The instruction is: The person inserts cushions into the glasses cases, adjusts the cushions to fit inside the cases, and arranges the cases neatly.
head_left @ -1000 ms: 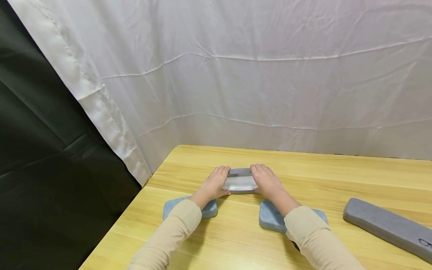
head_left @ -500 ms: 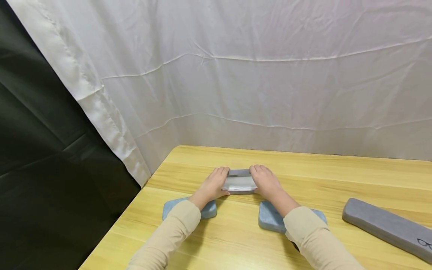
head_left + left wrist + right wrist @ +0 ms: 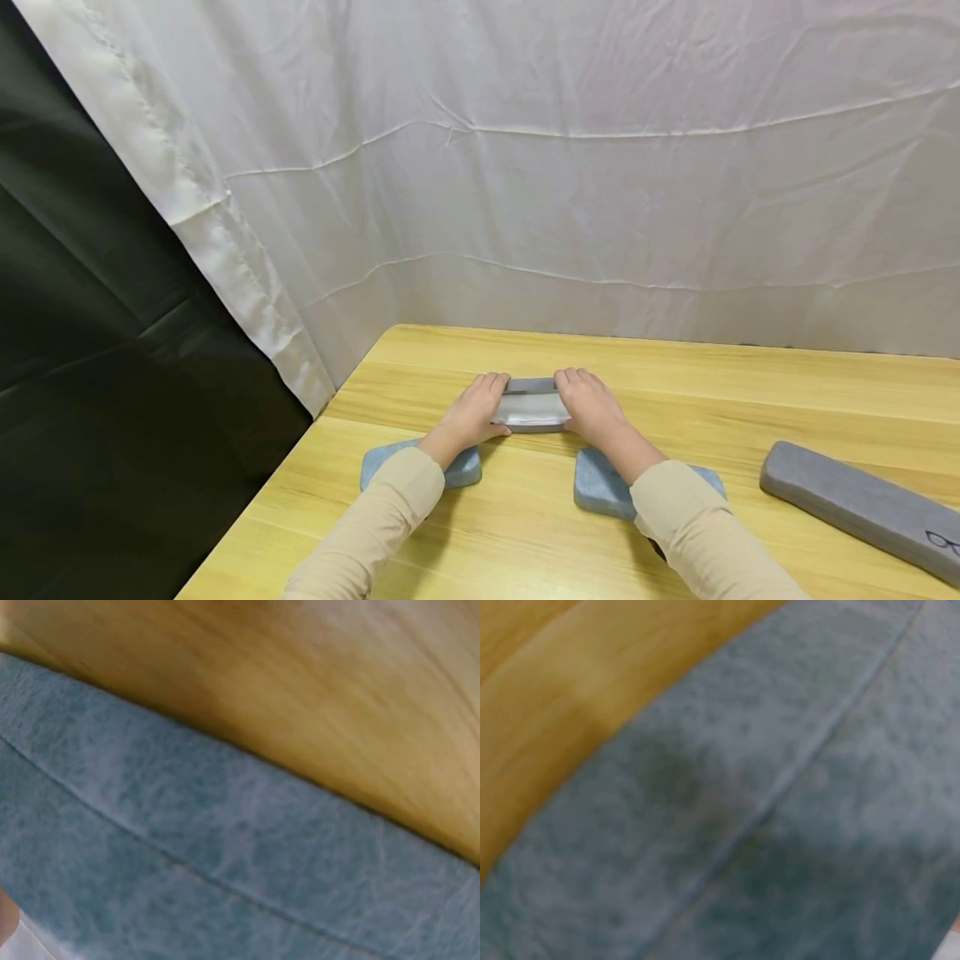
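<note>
In the head view, a small grey block-like thing with a pale, shiny middle (image 3: 531,408) lies crosswise between both hands; its exact kind cannot be told. My left hand (image 3: 472,410) grips its left end, fingers at the far edge and thumb at the near edge. The right hand (image 3: 592,408) holds the other end in the same way. Under the left wrist is a blue padded rest (image 3: 465,470), and a second blue padded rest (image 3: 600,483) is beneath the right wrist; sleeves cover part of each. Blue padding (image 3: 225,817) fills much of the left wrist view, similar padding (image 3: 705,802) the right.
A long grey padded rest (image 3: 847,496) with a glasses drawing lies slantwise on the right of the wooden table (image 3: 517,525). Behind the table hangs a white curtain (image 3: 600,200). Black cloth (image 3: 135,375) hangs at the left, beyond the table's edge.
</note>
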